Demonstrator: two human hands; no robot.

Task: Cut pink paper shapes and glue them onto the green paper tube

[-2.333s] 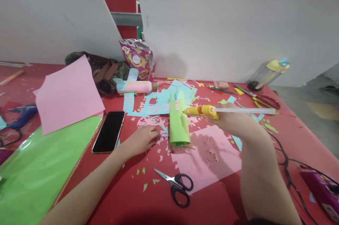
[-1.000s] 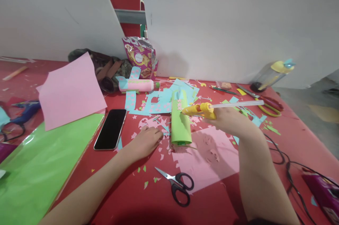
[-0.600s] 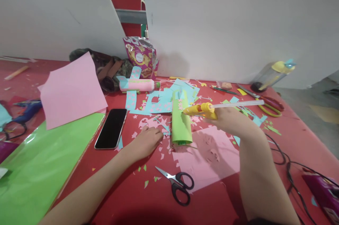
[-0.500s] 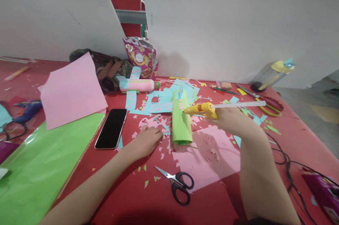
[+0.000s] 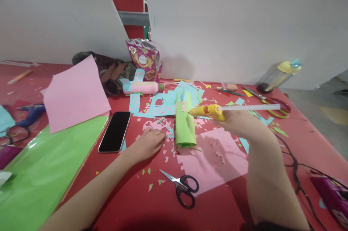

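Observation:
My right hand (image 5: pixel 239 122) is closed round a yellow hot glue gun (image 5: pixel 208 111), with a long clear glue stick (image 5: pixel 250 107) sticking out of its back. The gun's nozzle is at the right side of a green paper-wrapped bottle (image 5: pixel 185 126) lying on the table. Small pink stars (image 5: pixel 183 106) run in a row along the wrapped bottle near its far end. My left hand (image 5: pixel 149 143) rests on the table left of the bottle, among pink paper scraps, holding nothing visible; its fingers are loosely bent and apart from the bottle.
Black-handled scissors (image 5: pixel 182 186) lie near me beside a cut pink sheet (image 5: pixel 217 162). A phone (image 5: pixel 115 131), green sheets (image 5: pixel 54 165) and a blue glue gun (image 5: pixel 31 114) are on the left. A pink bottle (image 5: pixel 141 87), snack bag (image 5: pixel 144 58), red-handled scissors (image 5: pixel 274 106) and cables (image 5: pixel 295 165) lie around.
The view shifts slightly. The glue gun's nozzle stays at the green bottle's right side, while the glue stick's outer end swings a little. My left hand stays resting in nearly the same spot.

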